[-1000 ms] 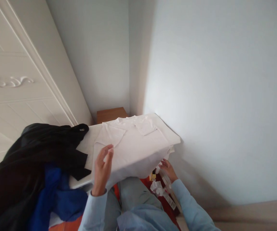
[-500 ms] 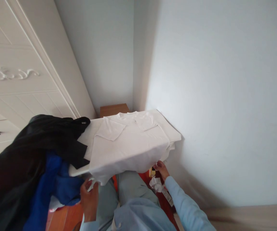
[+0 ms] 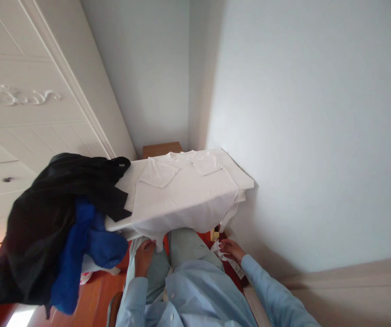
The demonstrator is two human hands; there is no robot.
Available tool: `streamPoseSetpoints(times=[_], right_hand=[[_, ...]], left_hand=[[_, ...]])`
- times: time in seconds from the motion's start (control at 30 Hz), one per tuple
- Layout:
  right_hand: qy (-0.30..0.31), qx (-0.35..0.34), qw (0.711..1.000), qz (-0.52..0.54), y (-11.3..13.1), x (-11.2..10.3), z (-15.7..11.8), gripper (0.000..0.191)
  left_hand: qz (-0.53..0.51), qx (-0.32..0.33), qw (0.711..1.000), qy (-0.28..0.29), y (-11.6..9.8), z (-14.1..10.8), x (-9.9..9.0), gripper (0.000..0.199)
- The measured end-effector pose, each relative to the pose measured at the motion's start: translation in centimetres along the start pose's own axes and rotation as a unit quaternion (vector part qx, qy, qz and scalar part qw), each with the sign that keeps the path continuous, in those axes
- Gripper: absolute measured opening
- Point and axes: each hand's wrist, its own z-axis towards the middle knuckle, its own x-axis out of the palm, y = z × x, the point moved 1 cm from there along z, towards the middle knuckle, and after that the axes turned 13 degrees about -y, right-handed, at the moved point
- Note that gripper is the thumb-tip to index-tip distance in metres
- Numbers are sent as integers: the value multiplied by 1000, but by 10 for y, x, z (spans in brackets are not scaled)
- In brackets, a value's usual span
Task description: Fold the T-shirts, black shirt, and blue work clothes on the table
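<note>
Draping: white short-sleeved fabric T-shirt (image 3: 183, 195), over flat white tabletop's (image 3: 238, 175) near edge
Left hand (image 3: 145, 258): curled beside hanging hem (image 3: 159, 245), grip unclear
Right hand (image 3: 232, 250): fingers bent, cannot tell if holding
Handling: probably light, limp; pinch hem corners

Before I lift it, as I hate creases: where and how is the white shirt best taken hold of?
Probably by its two bottom corners, one per hand, from the near side: the white shirt lies spread out, its bottom end hanging over the near edge of the table.
</note>
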Motion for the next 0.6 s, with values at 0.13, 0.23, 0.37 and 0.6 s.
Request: streamPoseSetpoints(times=[0.13,0.23,0.37,0.6], right_hand=[[-33,35,997,57,-14,9,-6,45],[-54,50,993,88,-14,20,1,42],[-52,67,990,108,-7,38,11,38],[-46,49,988,140,5,62,14,35]], left_hand=[[-103,-83,991,5,-14,-18,-12,26],[-217,-184,958,41,-23,-29,-21,20],[-335,-326,880,86,-31,-39,-34,12],[-287,-339,895,43,-23,-46,-31,18]])
